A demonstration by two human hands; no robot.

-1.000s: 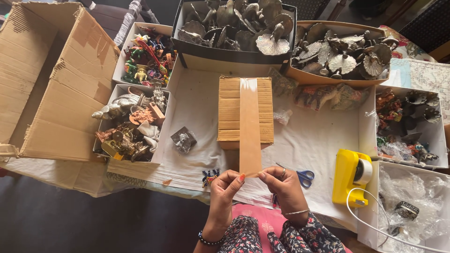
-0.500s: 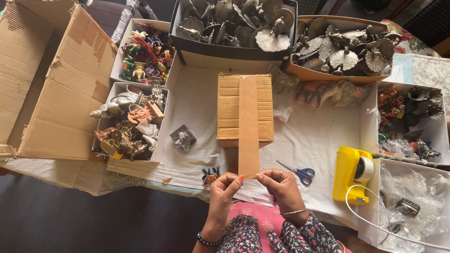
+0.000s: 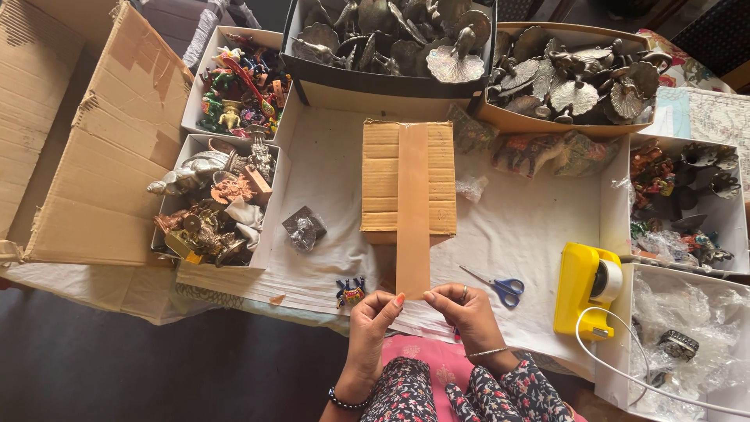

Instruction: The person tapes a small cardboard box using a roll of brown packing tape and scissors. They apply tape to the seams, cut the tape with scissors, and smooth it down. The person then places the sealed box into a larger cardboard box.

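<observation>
Tape strip (image 3: 412,211) laid down the middle of the small box (image 3: 409,178) at the tabletop's centre, its free end pinched at the near edge by left hand (image 3: 373,320) and right hand (image 3: 461,309), both closed on it. Top seam judged covered; loose end not yet pressed down or cut, with scissors (image 3: 495,284) and yellow dispenser (image 3: 586,289) untouched to the right. Against a second ago, hands a touch nearer the box; nothing else moved.

Taping a small cardboard box (image 3: 408,178)
Left hand (image 3: 373,324) and right hand (image 3: 462,311) pinch the brown tape strip (image 3: 412,211) end; scissors (image 3: 494,283) lie beside.
</observation>
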